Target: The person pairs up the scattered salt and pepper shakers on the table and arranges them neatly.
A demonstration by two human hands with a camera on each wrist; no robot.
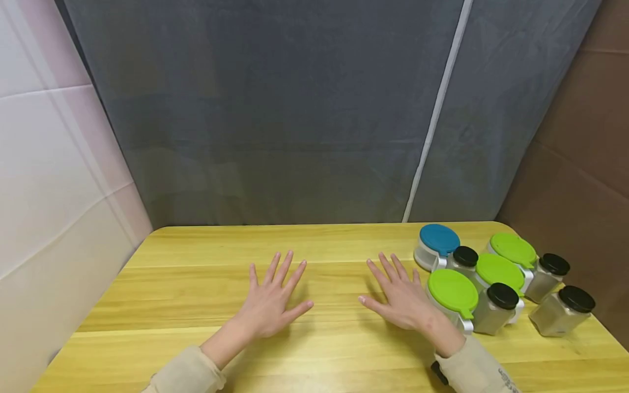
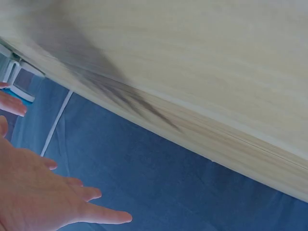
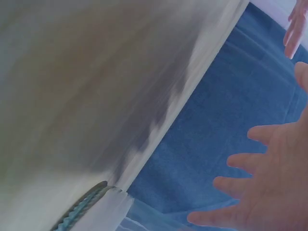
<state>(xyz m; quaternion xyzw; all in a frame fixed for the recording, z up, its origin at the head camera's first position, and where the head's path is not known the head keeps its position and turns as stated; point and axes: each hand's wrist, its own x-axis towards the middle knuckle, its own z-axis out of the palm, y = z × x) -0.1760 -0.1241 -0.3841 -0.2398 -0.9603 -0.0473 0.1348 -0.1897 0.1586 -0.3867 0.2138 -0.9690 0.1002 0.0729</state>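
Note:
My left hand (image 1: pixel 267 305) hovers palm down over the middle of the table with its fingers spread, holding nothing. To its right, my right hand (image 1: pixel 405 300) is spread the same way above the wood, also with nothing in it. Nearest to the right hand is a clear jar with a green lid (image 1: pixel 452 292) and a white handle. Beside that jar stands a square jar with a black lid (image 1: pixel 495 308). In the left wrist view the left palm (image 2: pixel 38 192) shows straight fingers; the right palm (image 3: pixel 274 183) appears likewise in the right wrist view.
At the table's right side stand more jars: a blue-lidded one (image 1: pixel 437 245), two green-lidded ones (image 1: pixel 513 248) and several black-lidded square ones (image 1: pixel 562 311). A grey curtain (image 1: pixel 270 120) hangs behind the wooden table (image 1: pixel 187 284). Light cloth lines the left, brown cloth the right.

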